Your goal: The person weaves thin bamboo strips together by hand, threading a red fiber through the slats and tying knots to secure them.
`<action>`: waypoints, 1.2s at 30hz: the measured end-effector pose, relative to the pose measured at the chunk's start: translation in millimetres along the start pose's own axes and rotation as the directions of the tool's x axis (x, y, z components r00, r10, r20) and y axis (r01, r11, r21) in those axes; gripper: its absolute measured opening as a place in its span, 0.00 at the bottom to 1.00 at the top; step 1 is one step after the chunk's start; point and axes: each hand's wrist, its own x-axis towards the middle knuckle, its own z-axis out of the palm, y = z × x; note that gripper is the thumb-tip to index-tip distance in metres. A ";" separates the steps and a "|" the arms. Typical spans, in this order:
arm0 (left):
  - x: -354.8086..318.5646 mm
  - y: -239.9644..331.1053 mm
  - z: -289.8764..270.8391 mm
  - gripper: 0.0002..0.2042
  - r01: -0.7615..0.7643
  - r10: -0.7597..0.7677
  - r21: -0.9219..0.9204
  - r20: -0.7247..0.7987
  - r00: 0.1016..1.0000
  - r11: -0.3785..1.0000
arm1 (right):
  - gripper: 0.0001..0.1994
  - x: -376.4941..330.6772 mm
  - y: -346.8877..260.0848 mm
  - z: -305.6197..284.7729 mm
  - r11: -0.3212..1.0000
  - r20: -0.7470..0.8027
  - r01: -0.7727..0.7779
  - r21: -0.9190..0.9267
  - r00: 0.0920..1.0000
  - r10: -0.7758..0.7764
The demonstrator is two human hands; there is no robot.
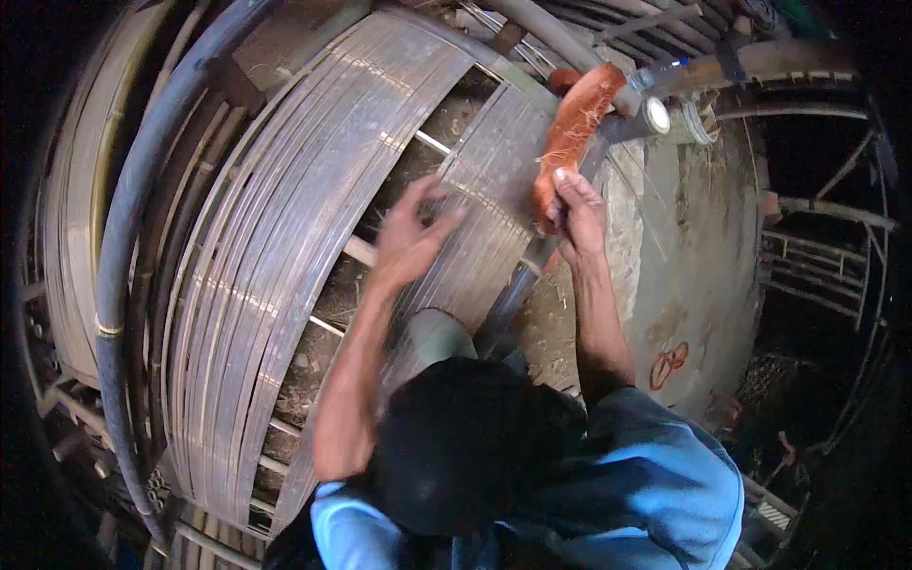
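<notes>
Reading the view as a dial, your right hand [578, 211] is gripping the near end of a rust-orange cloth-like strip [579, 109] at two o'clock, thumb and fingers pressing together on it. The strip is extending from your grip toward one o'clock, with pale loose strands crossing its surface. Your left hand [418, 233] is blurring at eleven o'clock, thumb and fingers standing apart; whether it is touching the narrow slatted panel [484, 176] beneath, I cannot tell. A wider slatted panel [294, 204] is curving past at ten o'clock, pale bindings crossing its slats. Beyond the strip, a clear bottle [655, 74] is lying between one and two o'clock, with a white-ended cylinder [656, 116] sitting near it. A reddish loop [668, 366] is resting on the grey floor [693, 275] toward four o'clock.
</notes>
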 end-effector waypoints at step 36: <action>25.6 -80.0 15.4 0.14 0.271 -0.196 -0.538 0.195 0.961 0.798 | 0.20 15.2 74.9 -9.7 0.801 0.185 -0.263 -0.538 0.890 0.417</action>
